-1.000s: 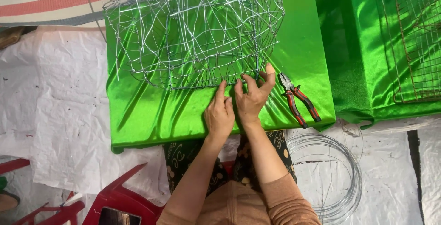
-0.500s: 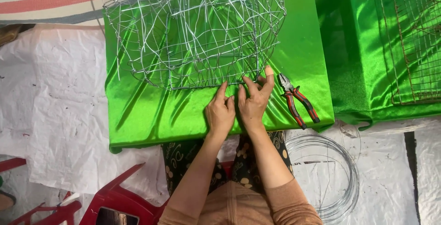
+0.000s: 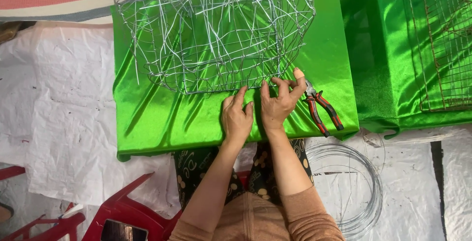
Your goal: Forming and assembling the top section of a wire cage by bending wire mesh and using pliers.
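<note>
Pinching wire cage rim w/ both hands, left & right; cage top cut off; pliers beside right.

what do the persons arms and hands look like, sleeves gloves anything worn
Both hands are bare, with no gloves. The left hand shows no rings or tape. The right hand has a pale bandage-like wrap on one fingertip. The forearms are uncovered; light brown sleeves are pushed up to about the elbows. No watch or bracelet shows.
</note>
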